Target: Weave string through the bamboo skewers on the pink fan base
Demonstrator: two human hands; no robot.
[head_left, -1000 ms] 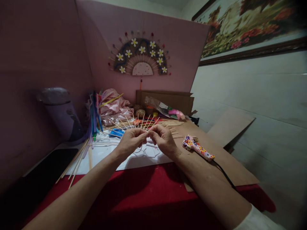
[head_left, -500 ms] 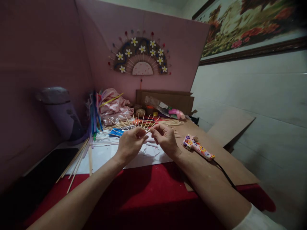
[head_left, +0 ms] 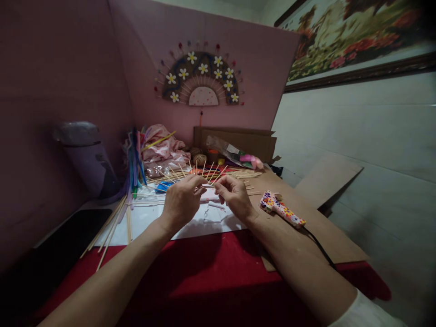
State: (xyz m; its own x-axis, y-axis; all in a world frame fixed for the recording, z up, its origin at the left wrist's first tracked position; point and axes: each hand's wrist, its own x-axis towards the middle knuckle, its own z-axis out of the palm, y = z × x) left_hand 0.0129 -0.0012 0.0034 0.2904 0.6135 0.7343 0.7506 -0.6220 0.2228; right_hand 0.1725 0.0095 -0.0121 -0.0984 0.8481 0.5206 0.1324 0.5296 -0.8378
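Head view: loose sticks lie on white paper; the left hand is half curled, its hold hidden; fanned sticks spread just beyond both hands; the right hand nearly pinches, contents unclear; a glue gun rests on cardboard.
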